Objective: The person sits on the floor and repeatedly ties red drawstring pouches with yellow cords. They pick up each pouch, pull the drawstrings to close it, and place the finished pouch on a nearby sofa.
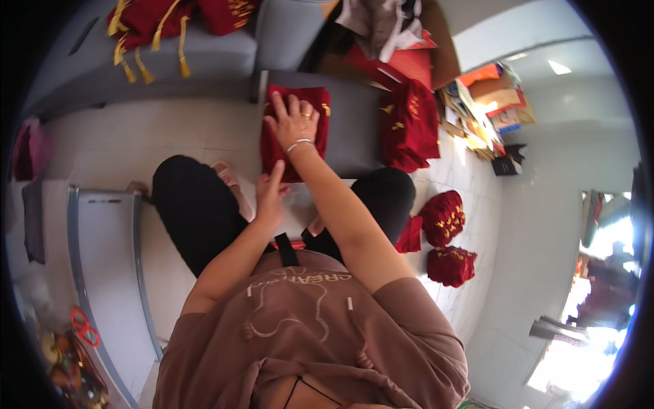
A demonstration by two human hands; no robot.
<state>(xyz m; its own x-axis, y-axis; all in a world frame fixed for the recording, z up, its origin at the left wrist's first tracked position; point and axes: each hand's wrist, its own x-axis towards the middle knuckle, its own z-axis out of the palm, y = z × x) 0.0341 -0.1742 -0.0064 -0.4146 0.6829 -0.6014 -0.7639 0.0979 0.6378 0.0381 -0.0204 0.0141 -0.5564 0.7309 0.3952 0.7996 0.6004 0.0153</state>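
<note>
My right hand [294, 122] lies palm down with fingers spread on a folded stack of dark red cloth [322, 138]. It wears a ring and a bracelet. Below it, my left hand [271, 191] is at the cloth's near left edge, index finger stretched out and the other fingers loosely bent. I see nothing held in it. The cloth rests on the left end of a dark grey padded bench [352, 122] in front of my knees. On the bench's right end sits another pile of dark red cloth [411, 128] with gold markings.
More red cloth with gold tassels [171, 30] lies on a grey sofa [204, 56]. Red bundles [443, 217] sit on the tiled floor at right. Cardboard and papers [480, 107] are heaped by the wall. A white panel [110, 266] with grey edges and red-handled scissors [84, 327] are at left.
</note>
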